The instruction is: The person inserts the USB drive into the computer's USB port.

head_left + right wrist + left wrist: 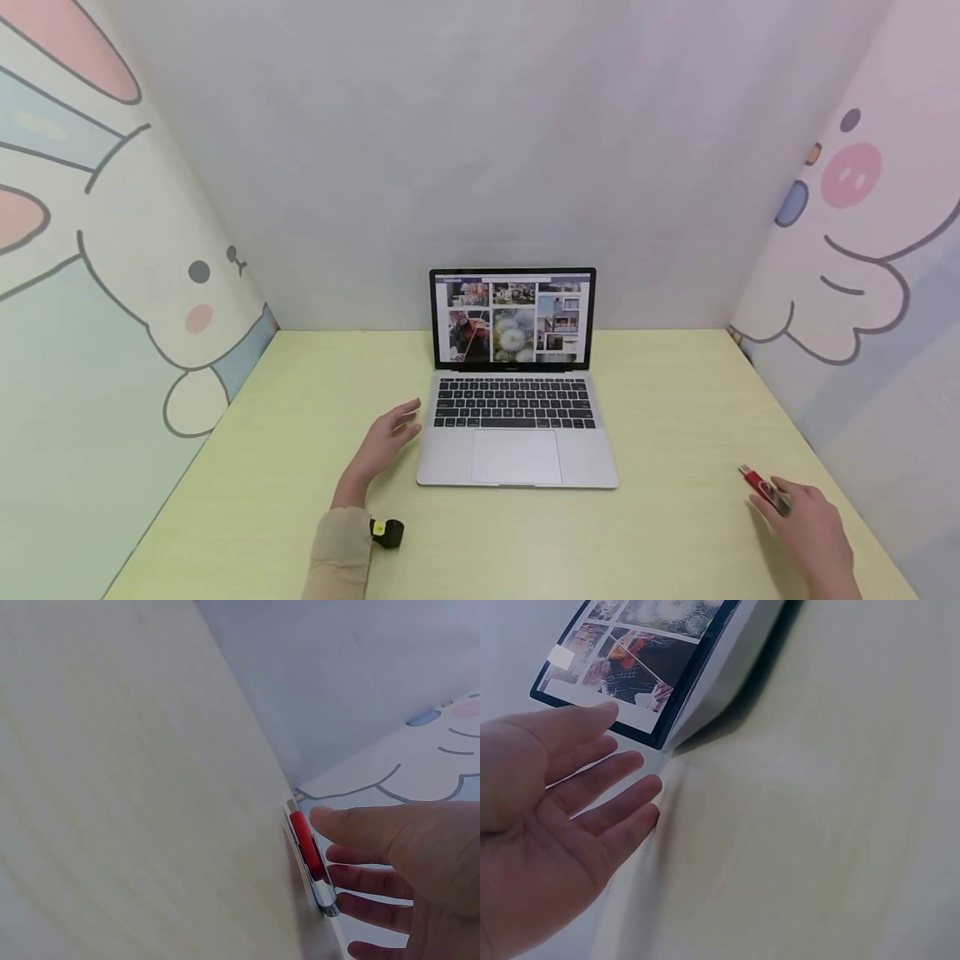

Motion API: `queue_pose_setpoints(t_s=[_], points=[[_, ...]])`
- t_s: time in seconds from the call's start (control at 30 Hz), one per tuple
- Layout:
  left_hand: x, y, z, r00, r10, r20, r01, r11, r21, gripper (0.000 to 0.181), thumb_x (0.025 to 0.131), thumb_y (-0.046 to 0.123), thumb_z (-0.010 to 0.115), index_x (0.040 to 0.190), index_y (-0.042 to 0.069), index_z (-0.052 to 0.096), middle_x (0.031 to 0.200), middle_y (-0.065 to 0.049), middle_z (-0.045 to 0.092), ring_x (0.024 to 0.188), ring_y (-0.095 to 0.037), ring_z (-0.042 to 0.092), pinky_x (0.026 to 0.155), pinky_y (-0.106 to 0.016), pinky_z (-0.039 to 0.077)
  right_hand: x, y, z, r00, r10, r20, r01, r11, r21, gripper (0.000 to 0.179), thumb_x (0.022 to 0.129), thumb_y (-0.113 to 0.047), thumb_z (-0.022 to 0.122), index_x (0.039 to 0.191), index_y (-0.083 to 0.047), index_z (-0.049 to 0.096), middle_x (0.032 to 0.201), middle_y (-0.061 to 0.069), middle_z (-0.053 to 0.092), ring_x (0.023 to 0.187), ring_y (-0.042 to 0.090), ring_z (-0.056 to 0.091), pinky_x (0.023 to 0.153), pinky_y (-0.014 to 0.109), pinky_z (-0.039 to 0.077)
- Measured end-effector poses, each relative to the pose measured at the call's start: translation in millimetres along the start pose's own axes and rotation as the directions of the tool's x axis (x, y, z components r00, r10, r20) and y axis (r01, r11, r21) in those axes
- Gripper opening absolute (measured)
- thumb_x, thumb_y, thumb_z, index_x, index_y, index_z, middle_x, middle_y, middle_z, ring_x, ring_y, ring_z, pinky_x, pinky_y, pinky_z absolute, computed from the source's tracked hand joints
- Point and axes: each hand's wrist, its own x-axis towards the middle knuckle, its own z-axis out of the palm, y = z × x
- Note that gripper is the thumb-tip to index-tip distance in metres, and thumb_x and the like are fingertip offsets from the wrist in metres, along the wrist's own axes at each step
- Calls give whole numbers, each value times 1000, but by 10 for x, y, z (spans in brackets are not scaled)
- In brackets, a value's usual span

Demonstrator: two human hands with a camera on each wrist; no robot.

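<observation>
A red and silver USB stick (pixel 761 486) lies near the table's right side, its metal plug pointing away to the back left. My right hand (pixel 810 529) is at the stick, with thumb and forefinger on either side of it. In the right wrist view the thumb tip is right beside the red USB stick (pixel 306 844), and the fingers are extended and spread. An open silver laptop (pixel 517 457) stands in the middle of the table. Just left of its keyboard is my left hand (pixel 384 440), relaxed and holding nothing; in the left wrist view its fingers are spread below the laptop's screen (pixel 630 671).
The laptop screen shows a page of pictures. A small black device with a yellow patch (pixel 386 532) sits at the left sleeve (pixel 341 542). The pale yellow table (pixel 675 417) ends at a grey back wall (pixel 510 150), with cartoon-printed side walls.
</observation>
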Motion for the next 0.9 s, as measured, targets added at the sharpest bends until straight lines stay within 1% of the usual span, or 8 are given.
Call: queue_pose_setpoints(t_s=[0.13, 0.23, 0.4, 0.5, 0.57, 0.73, 0.83, 0.9], points=[[35, -45, 12, 1000, 19, 12, -19, 1000, -13, 50, 95, 9, 59, 142, -2, 44, 148, -22, 44, 134, -40, 46, 113, -49, 39, 36, 31, 20, 998, 50, 43, -51, 999, 10, 62, 94, -35, 60, 129, 14, 47, 118, 44, 46, 101, 58, 48, 79, 64, 46], [69, -93, 34, 1000, 12, 21, -12, 999, -32, 50, 95, 9, 59, 142, -1, 44, 149, -20, 44, 135, -38, 45, 113, -46, 39, 61, 60, 39, 996, 68, 60, -70, 997, 21, 62, 93, -33, 62, 129, 14, 47, 118, 44, 46, 101, 56, 48, 79, 62, 46], [92, -168, 54, 999, -8, 32, 10, 999, -46, 53, 95, 11, 61, 143, 0, 43, 150, -17, 43, 138, -35, 43, 113, -41, 39, 88, 83, 87, 999, 44, 23, -44, 999, 26, 55, 90, -25, 67, 124, 15, 51, 112, 43, 50, 95, 53, 51, 76, 59, 45], [82, -186, 55, 999, 4, 46, -2, 999, -53, 54, 94, 12, 61, 144, 0, 42, 151, -18, 42, 140, -35, 40, 114, -41, 37, 89, 91, 115, 999, 54, 1, -54, 998, 34, 52, 88, -21, 69, 122, 15, 53, 109, 42, 51, 94, 51, 51, 74, 57, 45], [73, -187, 55, 998, -2, 61, 6, 998, -65, 54, 94, 12, 61, 144, 2, 43, 152, -15, 41, 141, -32, 39, 115, -40, 35, 86, 90, 130, 998, 51, -23, -50, 998, 41, 49, 87, -18, 69, 120, 15, 54, 106, 40, 52, 92, 50, 52, 72, 55, 44], [47, -180, 60, 995, -33, 90, 35, 999, -20, 57, 93, 15, 64, 146, 11, 44, 153, -9, 41, 145, -27, 33, 120, -40, 28, 90, 85, 157, 997, 13, -74, -9, 999, 52, 42, 87, -13, 68, 115, 16, 57, 97, 34, 57, 87, 44, 55, 65, 47, 43], [35, -172, 68, 995, -33, 92, 32, 999, 19, 59, 92, 16, 65, 146, 13, 43, 154, -8, 41, 147, -28, 29, 122, -44, 24, 110, 90, 168, 998, -3, -67, 6, 999, 53, 40, 88, -14, 68, 114, 15, 58, 91, 28, 59, 82, 36, 56, 60, 36, 41], [27, -163, 73, 996, -16, 92, 12, 999, 45, 59, 92, 15, 65, 146, 13, 43, 154, -8, 40, 147, -30, 29, 122, -47, 23, 128, 92, 172, 999, -13, -49, 16, 998, 53, 39, 88, -14, 67, 113, 15, 59, 90, 25, 59, 80, 32, 55, 59, 30, 39]])
